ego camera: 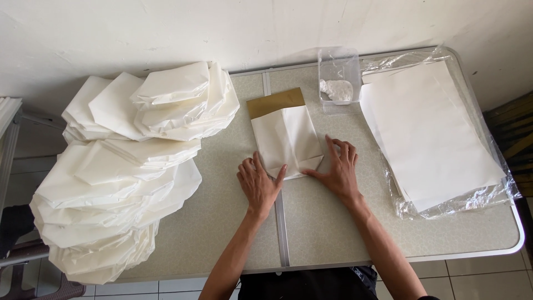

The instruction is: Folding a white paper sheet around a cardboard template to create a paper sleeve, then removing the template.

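A white paper bag (287, 138) with a brown strip at its far end lies flat in the middle of the table (322, 228). Its near end is folded into angled flaps. My left hand (259, 183) presses flat on the bag's near left corner, fingers spread. My right hand (339, 169) rests flat at the near right corner, fingertips touching the folded edge. Neither hand grips anything.
Large heaps of folded white paper bags (119, 166) cover the table's left side. A stack of flat white sheets on clear plastic wrap (433, 133) lies at the right. A small clear plastic tub with white paste (338, 83) stands at the back. A wall runs behind.
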